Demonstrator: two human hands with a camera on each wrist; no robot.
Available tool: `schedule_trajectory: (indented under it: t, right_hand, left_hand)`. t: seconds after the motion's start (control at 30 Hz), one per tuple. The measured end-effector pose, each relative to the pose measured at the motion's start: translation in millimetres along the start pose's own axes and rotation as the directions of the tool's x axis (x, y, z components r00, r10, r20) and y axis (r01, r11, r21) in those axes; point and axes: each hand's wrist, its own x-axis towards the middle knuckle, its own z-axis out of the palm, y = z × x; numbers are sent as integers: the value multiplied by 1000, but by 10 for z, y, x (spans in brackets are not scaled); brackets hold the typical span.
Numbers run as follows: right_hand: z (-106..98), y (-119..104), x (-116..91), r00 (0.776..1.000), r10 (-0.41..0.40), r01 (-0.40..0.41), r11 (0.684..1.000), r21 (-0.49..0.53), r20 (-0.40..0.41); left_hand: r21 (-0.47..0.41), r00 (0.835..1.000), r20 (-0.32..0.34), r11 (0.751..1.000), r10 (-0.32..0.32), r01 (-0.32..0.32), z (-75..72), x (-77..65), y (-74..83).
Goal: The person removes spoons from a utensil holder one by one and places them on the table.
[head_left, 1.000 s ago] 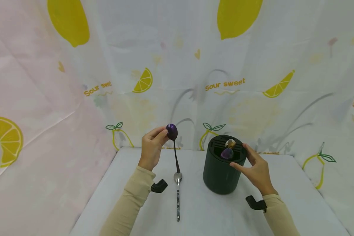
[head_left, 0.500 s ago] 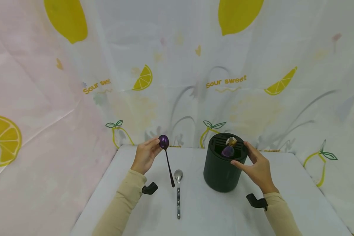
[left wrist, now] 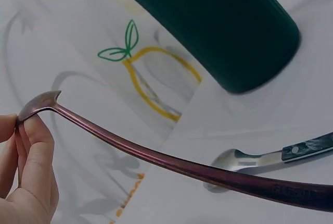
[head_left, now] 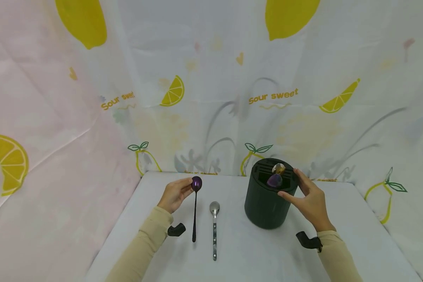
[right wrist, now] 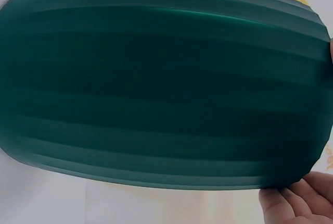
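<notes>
Head view: the left hand point(head_left: 174, 194) pinches the purple spoon point(head_left: 195, 209) by its bowl, handle toward the person, nearly parallel to the nearby steel spoon point(head_left: 214, 231). Farther right, the right hand point(head_left: 311, 203) grips the holder point(head_left: 266, 209) near its rim.

Grey spoon point(head_left: 214, 232), container point(head_left: 267, 209) on white table point(head_left: 243, 250)

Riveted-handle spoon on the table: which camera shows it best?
The head view: the riveted-handle spoon appears whole there, end to end. The left wrist view cuts off its handle, and the purple spoon crosses its bowl; the right wrist view doesn't show it.
</notes>
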Motion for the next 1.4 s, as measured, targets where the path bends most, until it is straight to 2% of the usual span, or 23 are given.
schedule_trajectory:
  t: [0.3, 0.57, 1.13, 1.4]
  right_hand:
    - [11, 8, 2, 1000, 0, 0, 1000, -4, -6]
    - [3, -11, -11, 1000, 17, -17, 1000, 2, 1]
    - [36, 5, 1, 1000, 11, -11, 1000, 19, -6]
    - [35, 9, -5, 1000, 19, -19, 1000, 18, -10]
  left_hand:
    - [-6, 997, -46, 998, -60, 60, -151, 57, -179]
    - [-4, 992, -99, 997, -73, 73, -269, 73, -331]
    - [17, 986, -143, 996, -82, 85, -431, 180, -531]
    - [109, 985, -154, 990, -72, 90, -477, 226, -656]
